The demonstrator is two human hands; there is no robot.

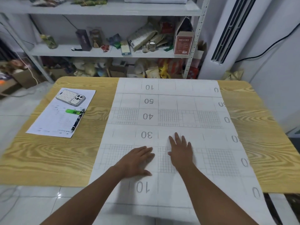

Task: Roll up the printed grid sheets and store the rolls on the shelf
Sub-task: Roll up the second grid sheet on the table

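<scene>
Both hands lie flat, fingers straight, on the grid sheet [168, 120], which spreads unrolled under and beyond them across the table [48, 153]; the left hand [138, 161] rests just beside the right hand [181, 151]

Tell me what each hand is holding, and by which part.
Nothing is gripped: the left hand and right hand lie flat, fingers straight, on the grid sheet.

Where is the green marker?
In the head view, the green marker lies on the small paper on the left side of the table, just below the phone and beside the pen.
</scene>
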